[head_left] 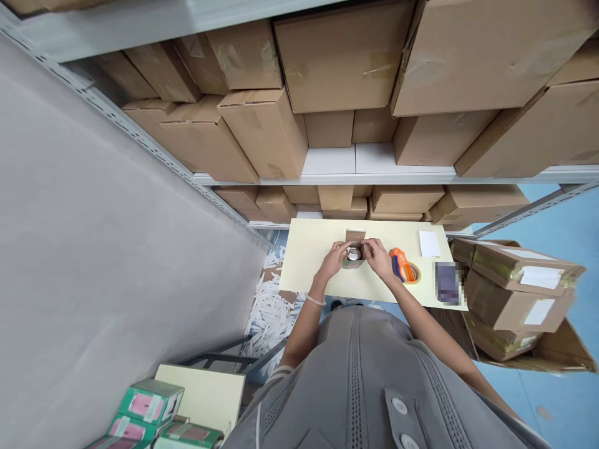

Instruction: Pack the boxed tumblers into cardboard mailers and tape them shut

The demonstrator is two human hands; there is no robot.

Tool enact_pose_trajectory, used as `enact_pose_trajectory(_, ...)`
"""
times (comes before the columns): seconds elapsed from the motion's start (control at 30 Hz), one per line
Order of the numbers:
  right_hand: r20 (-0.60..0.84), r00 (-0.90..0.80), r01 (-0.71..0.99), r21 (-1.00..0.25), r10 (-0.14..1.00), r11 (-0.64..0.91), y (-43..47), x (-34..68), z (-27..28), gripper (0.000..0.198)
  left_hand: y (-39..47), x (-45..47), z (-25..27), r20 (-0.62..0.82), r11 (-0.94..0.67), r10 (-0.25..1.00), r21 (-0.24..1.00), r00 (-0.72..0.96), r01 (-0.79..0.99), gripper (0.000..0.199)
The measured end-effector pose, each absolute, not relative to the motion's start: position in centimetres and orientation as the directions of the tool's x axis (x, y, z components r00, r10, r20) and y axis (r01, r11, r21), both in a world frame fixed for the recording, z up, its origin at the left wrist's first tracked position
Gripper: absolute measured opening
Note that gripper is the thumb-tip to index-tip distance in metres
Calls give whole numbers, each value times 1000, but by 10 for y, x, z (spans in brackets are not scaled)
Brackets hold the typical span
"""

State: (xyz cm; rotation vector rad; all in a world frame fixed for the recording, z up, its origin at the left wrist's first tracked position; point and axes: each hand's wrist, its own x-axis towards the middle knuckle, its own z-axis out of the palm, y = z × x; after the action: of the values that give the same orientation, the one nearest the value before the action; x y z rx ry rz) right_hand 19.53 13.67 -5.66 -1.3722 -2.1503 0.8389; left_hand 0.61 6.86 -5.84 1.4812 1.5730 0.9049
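Observation:
A small box with a green front stands on the pale yellow table, its brown cardboard flap raised at the back. Inside it sits a shiny silver round object, too small to name. My left hand grips the box's left upper edge with bent fingers. On the opposite side, my right hand has its fingers closed at the right upper edge. Just right of that hand lies an orange and blue tape dispenser, overlapping a roll of tape.
The pale yellow table also bears a white paper pad and a blurred-out dark item. Shelves of cardboard boxes rise behind. Stacked cartons stand at right. Paper shreds cover the floor; green boxes sit lower left.

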Motion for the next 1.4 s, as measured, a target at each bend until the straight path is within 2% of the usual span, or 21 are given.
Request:
enact_pose_trajectory(0.2,12,-422,675,-664,906,323,142,191,-61,50,80,2,-72,-192,196,980,910,-49,365,79)
enact_pose_trajectory(0.3,97,-445,732,-533,890,424,139,187,-55,46,85,-1,-75,-240,236,970,912,-31,335,85)
enact_pose_trajectory(0.4,120,-619,711,-333,776,619,137,173,-44,37,88,-1,-77,-280,274,960,911,-23,308,86)
enact_pose_trajectory(0.5,-3,-751,655,-137,661,743,138,149,-35,31,87,-1,-79,-284,276,959,918,-16,284,85)
enact_pose_trajectory(0.6,-172,-737,660,25,654,751,144,128,-34,27,86,0,-82,-290,282,957,924,-6,260,83)
enact_pose_trajectory(0.67,-234,-713,667,67,661,742,147,120,-37,28,86,0,-85,-297,290,955,925,-8,244,81)
enact_pose_trajectory(0.93,-255,-717,655,75,649,752,158,126,-44,52,98,1,-91,-291,300,954,915,-75,268,82)
enact_pose_trajectory(1.2,-213,-840,527,-96,500,845,169,154,-38,36,99,2,-98,-254,238,967,914,5,328,85)
enact_pose_trajectory(1.3,-184,-849,519,-116,495,847,170,160,-36,33,101,3,-101,-223,203,974,929,30,311,86)
enact_pose_trajectory(1.4,-118,-850,524,-111,513,844,169,163,-34,40,102,1,-102,-189,161,980,939,65,305,85)
